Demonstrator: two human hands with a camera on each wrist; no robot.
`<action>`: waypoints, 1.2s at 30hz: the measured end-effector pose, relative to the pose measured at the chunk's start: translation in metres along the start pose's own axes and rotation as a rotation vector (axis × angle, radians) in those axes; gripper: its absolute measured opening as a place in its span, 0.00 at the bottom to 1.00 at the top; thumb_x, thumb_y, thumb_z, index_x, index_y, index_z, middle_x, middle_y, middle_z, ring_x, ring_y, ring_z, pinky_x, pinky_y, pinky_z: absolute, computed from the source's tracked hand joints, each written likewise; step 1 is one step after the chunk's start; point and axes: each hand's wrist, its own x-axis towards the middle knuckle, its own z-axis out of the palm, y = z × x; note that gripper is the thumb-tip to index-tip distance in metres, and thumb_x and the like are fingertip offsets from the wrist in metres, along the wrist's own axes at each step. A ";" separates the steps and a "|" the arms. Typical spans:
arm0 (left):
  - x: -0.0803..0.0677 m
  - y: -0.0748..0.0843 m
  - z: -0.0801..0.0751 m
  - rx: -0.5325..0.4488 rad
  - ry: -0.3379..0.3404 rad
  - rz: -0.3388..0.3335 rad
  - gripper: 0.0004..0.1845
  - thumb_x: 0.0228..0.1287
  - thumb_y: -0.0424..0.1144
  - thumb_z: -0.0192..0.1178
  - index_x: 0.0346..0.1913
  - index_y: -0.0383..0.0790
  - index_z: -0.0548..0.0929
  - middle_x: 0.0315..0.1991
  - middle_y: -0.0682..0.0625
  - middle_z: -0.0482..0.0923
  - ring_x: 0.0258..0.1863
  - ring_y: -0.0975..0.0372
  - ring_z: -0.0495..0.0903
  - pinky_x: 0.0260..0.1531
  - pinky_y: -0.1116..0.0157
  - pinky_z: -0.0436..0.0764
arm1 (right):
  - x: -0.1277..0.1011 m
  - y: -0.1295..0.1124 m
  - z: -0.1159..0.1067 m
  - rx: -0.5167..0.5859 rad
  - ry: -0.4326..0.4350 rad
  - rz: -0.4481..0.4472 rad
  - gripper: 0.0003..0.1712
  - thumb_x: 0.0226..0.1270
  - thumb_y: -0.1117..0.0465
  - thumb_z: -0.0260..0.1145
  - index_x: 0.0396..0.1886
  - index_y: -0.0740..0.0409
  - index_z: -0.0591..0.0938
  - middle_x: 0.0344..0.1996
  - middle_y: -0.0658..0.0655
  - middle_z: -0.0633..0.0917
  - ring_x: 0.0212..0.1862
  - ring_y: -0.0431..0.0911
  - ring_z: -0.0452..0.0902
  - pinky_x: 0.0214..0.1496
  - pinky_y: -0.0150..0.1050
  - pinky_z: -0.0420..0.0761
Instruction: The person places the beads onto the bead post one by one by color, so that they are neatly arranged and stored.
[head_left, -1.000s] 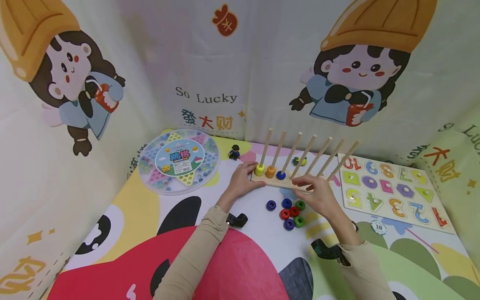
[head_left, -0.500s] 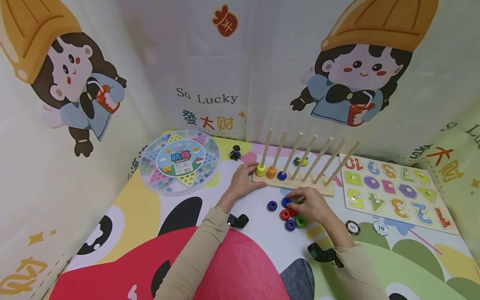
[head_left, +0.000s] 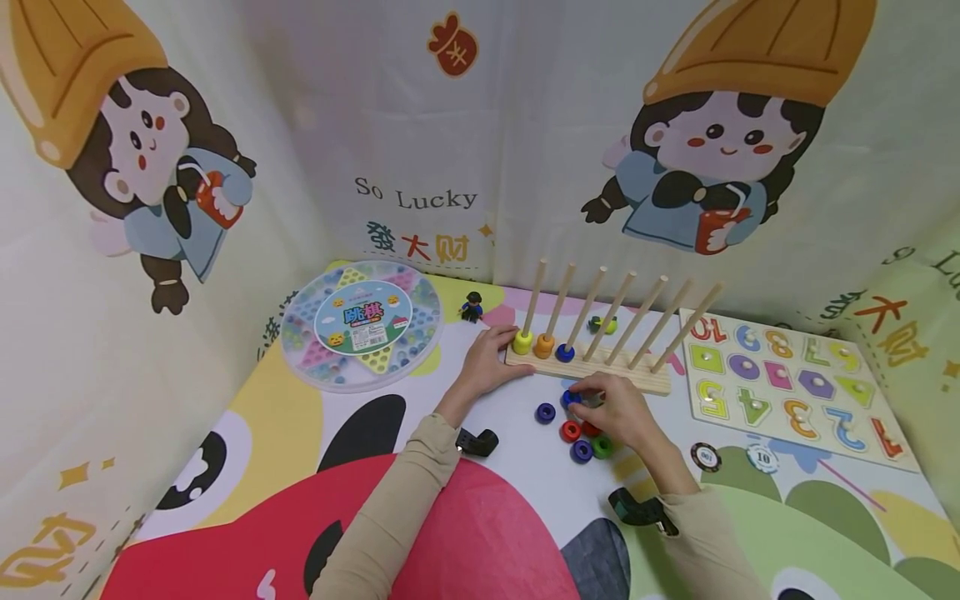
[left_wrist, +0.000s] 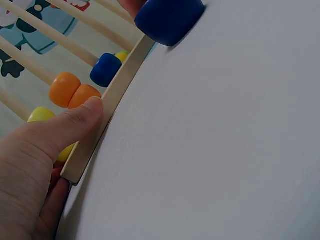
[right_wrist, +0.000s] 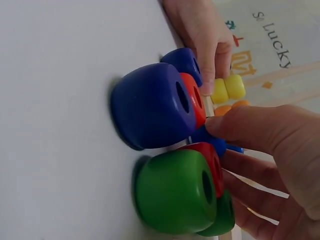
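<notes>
Printed curtains (head_left: 540, 167) are hung behind the table (head_left: 480, 400). Near a number puzzle (head_left: 732, 393), the peg board (head_left: 577, 367) is gripped at one end by the left hand (head_left: 487, 364); before it, beside loose rings (head_left: 570, 438), a blue ring (head_left: 567, 399) is pinched by the right hand (head_left: 620, 410), fingers bent.

Peg rack (head_left: 652, 382) sits towards the table's (head_left: 517, 404) back edge, threaded rings (head_left: 544, 346) on its three leftmost pegs, left hand (head_left: 487, 362) at its left end. Loose rings (head_left: 566, 434) are bunched in front, right hand (head_left: 618, 406) on the rearmost. Game board's (head_left: 360, 321) in the back left corner, little figure (head_left: 471, 307) between that and the rack; number puzzle's (head_left: 776, 407) off right, chips (head_left: 762, 457) before it.
</notes>
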 end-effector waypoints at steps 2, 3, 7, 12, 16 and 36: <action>0.000 0.000 0.000 0.002 0.000 -0.002 0.43 0.51 0.52 0.76 0.66 0.32 0.73 0.67 0.44 0.70 0.67 0.52 0.67 0.69 0.56 0.64 | 0.000 -0.001 -0.001 0.006 0.022 0.008 0.12 0.56 0.64 0.75 0.41 0.62 0.89 0.38 0.57 0.87 0.40 0.50 0.82 0.43 0.50 0.84; 0.000 0.000 0.000 0.003 0.000 -0.003 0.43 0.51 0.52 0.76 0.67 0.32 0.73 0.67 0.44 0.70 0.67 0.52 0.67 0.69 0.56 0.64 | 0.000 -0.002 -0.001 0.015 0.037 0.012 0.12 0.57 0.64 0.75 0.41 0.62 0.89 0.38 0.57 0.87 0.40 0.51 0.83 0.43 0.51 0.84; 0.000 0.000 0.000 0.005 0.005 -0.002 0.43 0.52 0.52 0.76 0.66 0.32 0.74 0.67 0.44 0.71 0.67 0.52 0.68 0.69 0.56 0.64 | 0.001 -0.005 -0.008 0.076 0.127 -0.011 0.11 0.58 0.66 0.74 0.41 0.64 0.88 0.38 0.59 0.87 0.41 0.54 0.83 0.43 0.53 0.84; 0.000 0.000 0.000 0.008 0.005 0.004 0.43 0.52 0.52 0.76 0.67 0.32 0.73 0.67 0.44 0.71 0.67 0.52 0.68 0.69 0.56 0.65 | 0.005 -0.012 -0.023 0.112 0.274 -0.072 0.11 0.57 0.68 0.73 0.41 0.66 0.88 0.37 0.60 0.88 0.39 0.54 0.84 0.39 0.51 0.85; -0.001 -0.001 0.001 0.015 0.004 0.011 0.43 0.51 0.52 0.76 0.67 0.32 0.73 0.67 0.44 0.70 0.66 0.52 0.68 0.69 0.57 0.65 | 0.009 -0.021 -0.038 0.104 0.402 -0.099 0.11 0.57 0.68 0.74 0.41 0.65 0.88 0.36 0.59 0.87 0.37 0.53 0.84 0.36 0.42 0.84; -0.001 -0.001 0.002 0.009 0.006 0.009 0.43 0.51 0.52 0.76 0.66 0.32 0.73 0.67 0.44 0.71 0.67 0.52 0.68 0.69 0.57 0.65 | 0.052 -0.072 -0.092 0.166 0.785 -0.203 0.12 0.61 0.67 0.72 0.44 0.68 0.87 0.38 0.64 0.87 0.37 0.48 0.81 0.36 0.23 0.75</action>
